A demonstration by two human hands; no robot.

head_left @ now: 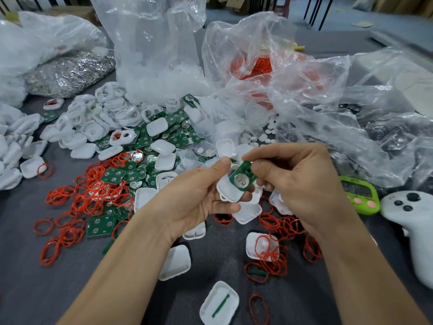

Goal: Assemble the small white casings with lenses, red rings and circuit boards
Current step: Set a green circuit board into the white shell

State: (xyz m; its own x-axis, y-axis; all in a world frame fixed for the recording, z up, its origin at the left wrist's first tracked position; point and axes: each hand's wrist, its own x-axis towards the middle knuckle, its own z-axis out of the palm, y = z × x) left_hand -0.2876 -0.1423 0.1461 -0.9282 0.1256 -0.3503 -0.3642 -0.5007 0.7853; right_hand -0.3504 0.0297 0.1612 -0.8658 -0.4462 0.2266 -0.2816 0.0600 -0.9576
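Green circuit board (242,177) is pinched by the fingers (269,157) of your right hand (304,184), held tilted over the white casing (227,194) that your left hand (196,199) grips, fingers curled beneath, thumb (221,166) on its edge. Board and casing seem to touch. Red rings (93,195) and spare casings (174,262) litter the grey surface (28,289).

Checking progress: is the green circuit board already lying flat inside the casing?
No, the right hand pinches the circuit board tilted over the casing in the left hand.

open table (35,289) near left; bags (323,109), casings (103,118) crowd far side
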